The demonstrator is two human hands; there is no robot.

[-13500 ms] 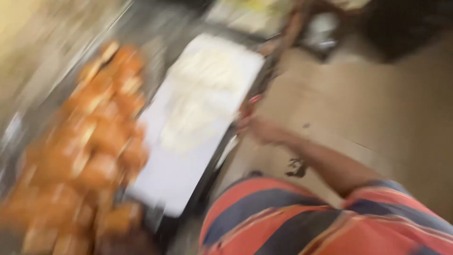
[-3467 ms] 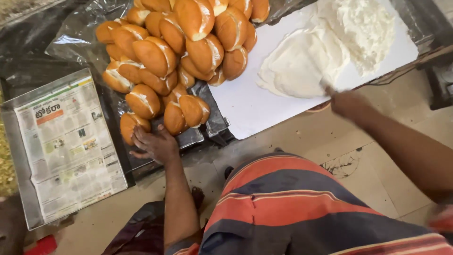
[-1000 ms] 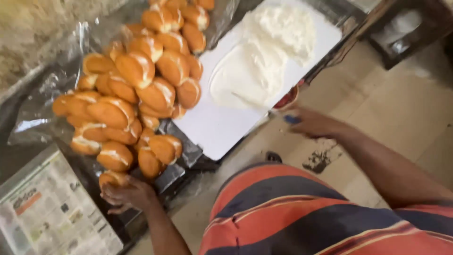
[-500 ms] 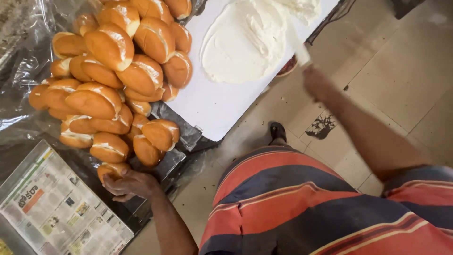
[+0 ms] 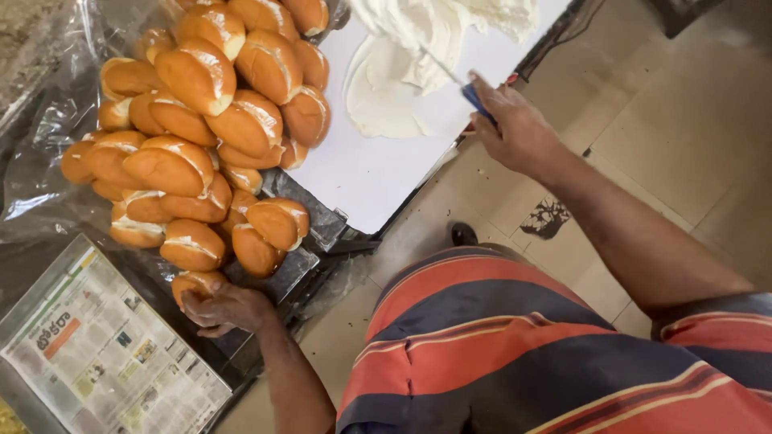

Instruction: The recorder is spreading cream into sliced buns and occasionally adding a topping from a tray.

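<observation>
I see a white board [image 5: 378, 173] just right of the bun pile [image 5: 201, 128], cream [image 5: 402, 72] at its far end. Left of the pile lies a rectangular newspaper sheet [image 5: 104, 362]. My left hand [image 5: 225, 309] grips one bun [image 5: 197, 283] below the pile; my right hand [image 5: 515, 128] clasps a blue-handled knife [image 5: 462, 84] in the cream.

The left hand [image 5: 227, 309] covers most of the bun [image 5: 195, 283] it grips; the knife [image 5: 455, 77] handle is buried in the right hand [image 5: 515, 128], and its thin blade blurs into the cream [image 5: 418, 40]; the cream and the top buns [image 5: 265, 12] are cut off by the upper edge; the newspaper [image 5: 104, 354] runs off the lower left edge.
</observation>
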